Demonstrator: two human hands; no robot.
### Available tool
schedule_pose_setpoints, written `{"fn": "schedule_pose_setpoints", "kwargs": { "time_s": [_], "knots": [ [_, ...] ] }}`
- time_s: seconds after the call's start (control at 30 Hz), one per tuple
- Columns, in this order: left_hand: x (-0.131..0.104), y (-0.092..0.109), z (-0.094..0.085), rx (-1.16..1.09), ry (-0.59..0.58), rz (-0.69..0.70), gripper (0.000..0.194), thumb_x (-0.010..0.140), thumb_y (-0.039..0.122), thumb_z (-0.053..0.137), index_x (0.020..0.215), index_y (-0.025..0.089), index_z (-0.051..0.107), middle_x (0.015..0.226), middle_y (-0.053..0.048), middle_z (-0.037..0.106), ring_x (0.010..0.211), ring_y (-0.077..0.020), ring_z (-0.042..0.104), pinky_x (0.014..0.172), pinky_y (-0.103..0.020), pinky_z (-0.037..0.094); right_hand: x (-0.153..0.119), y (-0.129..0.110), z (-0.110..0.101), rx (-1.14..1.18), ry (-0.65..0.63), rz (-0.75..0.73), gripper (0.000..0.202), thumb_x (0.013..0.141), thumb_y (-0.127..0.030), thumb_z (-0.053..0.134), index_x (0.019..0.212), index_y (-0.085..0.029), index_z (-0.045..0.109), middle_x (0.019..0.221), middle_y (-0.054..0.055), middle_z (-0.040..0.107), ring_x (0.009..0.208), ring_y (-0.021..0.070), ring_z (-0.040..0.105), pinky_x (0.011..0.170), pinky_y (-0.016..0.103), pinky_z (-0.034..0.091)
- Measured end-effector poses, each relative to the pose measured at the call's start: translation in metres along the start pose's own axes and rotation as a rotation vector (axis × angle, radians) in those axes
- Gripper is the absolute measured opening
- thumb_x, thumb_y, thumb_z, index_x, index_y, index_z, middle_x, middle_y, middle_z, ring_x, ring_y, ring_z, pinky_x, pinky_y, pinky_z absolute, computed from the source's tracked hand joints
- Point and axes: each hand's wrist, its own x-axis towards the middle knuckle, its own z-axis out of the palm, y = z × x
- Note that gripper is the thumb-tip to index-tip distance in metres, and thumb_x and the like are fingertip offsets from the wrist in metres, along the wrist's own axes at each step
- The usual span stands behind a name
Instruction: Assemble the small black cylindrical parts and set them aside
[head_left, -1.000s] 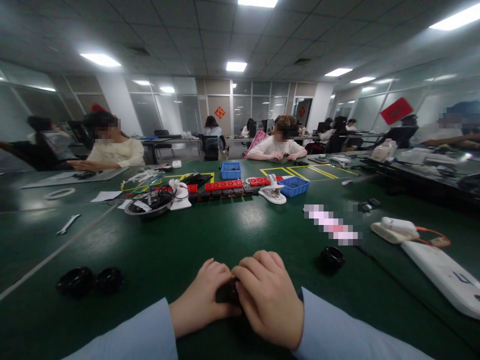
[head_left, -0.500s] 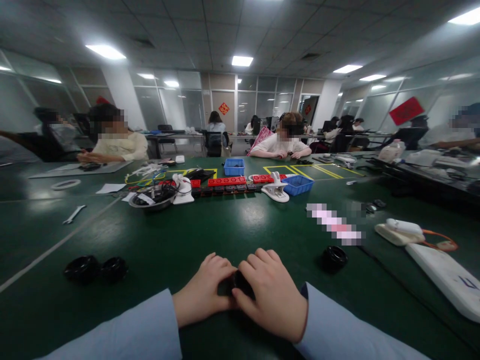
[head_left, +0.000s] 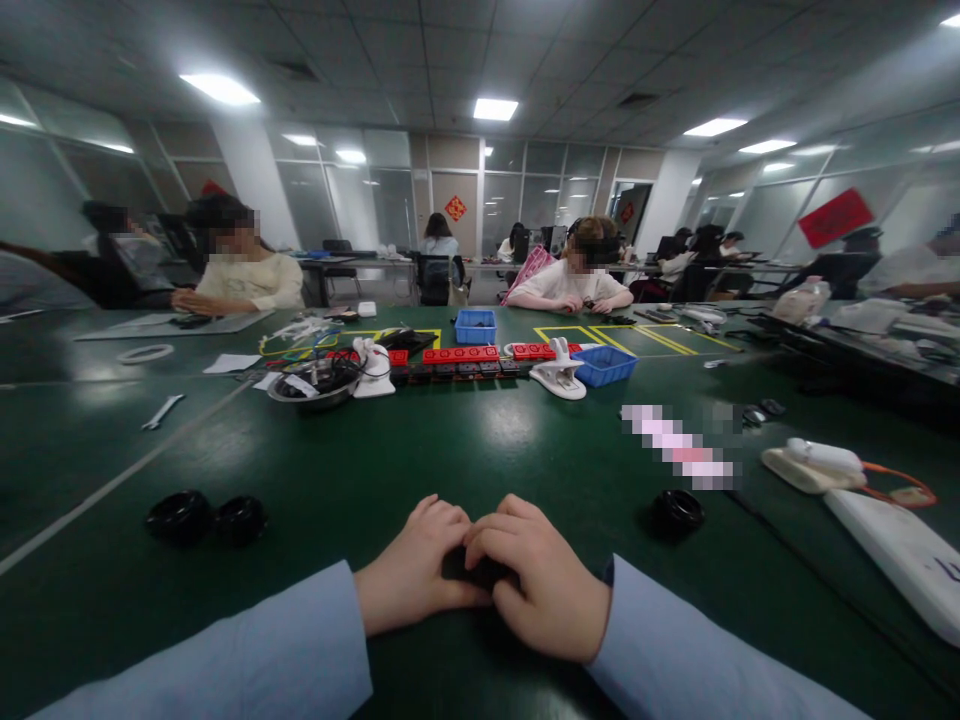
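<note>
Item: black part [head_left: 489, 573], mostly hidden, sitting low over worktop [head_left: 420, 450]; left hand [head_left: 415, 565] and right hand [head_left: 551, 583] are pinching it, right's fingers now arching more than before, suggesting regripping.

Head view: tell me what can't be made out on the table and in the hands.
In the head view:
Dark object: mostly covered by the left hand and right hand; full shape hidden.
Pinkish strip: blurred by pixelation.
White slab: cut off by the right edge.
Far blue bin: contents too small.
</note>
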Motion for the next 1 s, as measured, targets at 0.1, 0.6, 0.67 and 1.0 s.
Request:
{"fn": "schedule_pose_setpoints", "kwargs": {
  "time_s": [0.1, 0.6, 0.67, 1.0],
  "knots": [
    [0.0, -0.001, -0.001, -0.012, -0.012, 0.0, 0.027, 0.066, 0.038, 0.072, 0.07, 0.019, 0.054, 0.082, 0.002, 0.051, 0.086, -0.0185, 0.05, 0.099, -0.046, 0.022, 0.001, 0.002, 0.005, 0.101, 0.056, -0.055, 0.025, 0.053, 0.0, 0.039, 0.064, -0.017, 0.054, 0.075, 0.0, 0.063, 0.07, 0.0153, 0.043, 0.068, 0.029, 0.034],
    [-0.002, -0.004, -0.003, 0.011, -0.036, 0.028, 0.036, 0.07, 0.048, 0.066, 0.096, 0.023, 0.059, 0.091, 0.0, 0.055, 0.09, -0.0212, 0.05, 0.098, -0.047, 0.023, -0.003, -0.008, -0.007, -0.176, 0.27, 0.013, 0.011, 0.073, -0.02, 0.049, 0.08, -0.015, 0.056, 0.078, 0.005, 0.058, 0.077, 0.0197, 0.044, 0.068, 0.034, 0.03],
    [-0.002, -0.004, -0.003, 0.006, -0.032, 0.034, 0.036, 0.071, 0.049, 0.064, 0.094, 0.022, 0.058, 0.091, -0.001, 0.055, 0.09, -0.0212, 0.05, 0.097, -0.047, 0.024, -0.003, -0.01, -0.007, -0.251, 0.255, 0.098, 0.019, 0.072, -0.029, 0.059, 0.086, -0.016, 0.057, 0.083, 0.005, 0.059, 0.08, 0.0209, 0.045, 0.07, 0.034, 0.029],
    [-0.002, -0.001, -0.003, 0.017, -0.007, 0.021, 0.032, 0.07, 0.046, 0.066, 0.088, 0.02, 0.059, 0.088, -0.001, 0.055, 0.087, -0.0206, 0.051, 0.096, -0.046, 0.026, -0.002, -0.013, -0.003, -0.474, 0.141, 0.203, 0.027, 0.066, -0.039, 0.071, 0.07, -0.017, 0.056, 0.072, 0.002, 0.058, 0.075, 0.0201, 0.046, 0.069, 0.034, 0.028]
  ]
}}
